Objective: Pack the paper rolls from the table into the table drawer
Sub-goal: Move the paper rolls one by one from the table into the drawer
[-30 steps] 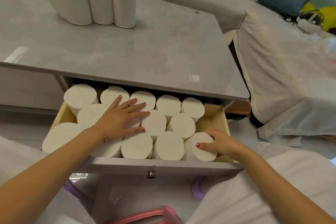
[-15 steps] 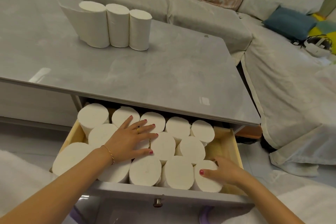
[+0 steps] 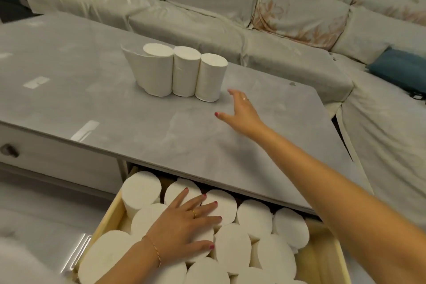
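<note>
Three white paper rolls (image 3: 184, 71) stand upright in a row on the grey table top (image 3: 92, 90), the leftmost still in torn wrapping. My right hand (image 3: 239, 110) is stretched out over the table, fingers apart and empty, a short way right of the rightmost roll (image 3: 211, 78). Below the table edge the wooden drawer (image 3: 108, 217) is pulled out and packed with several upright white rolls (image 3: 253, 217). My left hand (image 3: 184, 223) lies flat on top of the rolls in the drawer's middle, fingers spread, holding nothing.
A pale covered sofa (image 3: 207, 2) wraps around the far and right sides of the table, with a blue cushion (image 3: 401, 69) on the right. A shut drawer with a dark knob (image 3: 9, 150) sits to the left of the pulled-out one.
My right hand has left the front right roll in the drawer and reached up over the table toward the standing rolls. The view has tilted up. My left hand stays on the drawer rolls.
</note>
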